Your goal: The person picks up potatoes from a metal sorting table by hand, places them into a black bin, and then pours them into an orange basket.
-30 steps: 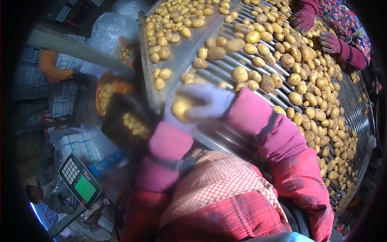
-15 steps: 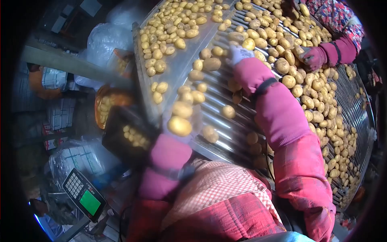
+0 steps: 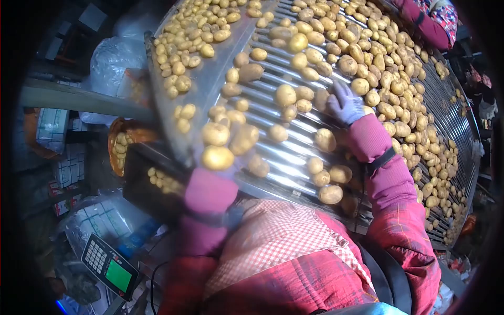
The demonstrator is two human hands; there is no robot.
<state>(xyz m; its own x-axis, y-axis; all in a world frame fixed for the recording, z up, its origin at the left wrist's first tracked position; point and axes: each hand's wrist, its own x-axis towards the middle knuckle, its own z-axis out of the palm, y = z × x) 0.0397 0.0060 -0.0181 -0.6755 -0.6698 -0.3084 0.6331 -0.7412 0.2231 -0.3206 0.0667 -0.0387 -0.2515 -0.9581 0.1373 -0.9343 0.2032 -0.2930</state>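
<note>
My right hand, in a pale glove, reaches over the metal roller table with its fingers spread beside a heap of potatoes. Nothing shows in its grip. At the table's near left edge my left hand is blurred, with its fingers mostly hidden around several potatoes. One large yellow potato rests over that hand. Loose potatoes lie on the rollers between my hands.
A co-worker's sleeve is at the upper right. Smaller potatoes lie on a metal side tray. A dark crate, an orange net sack and a scale display stand on the left.
My right hand has moved down and right, away from the upper rollers, and its fingers now show spread. The co-worker's hand has gone from view. More potatoes show on the near rollers.
</note>
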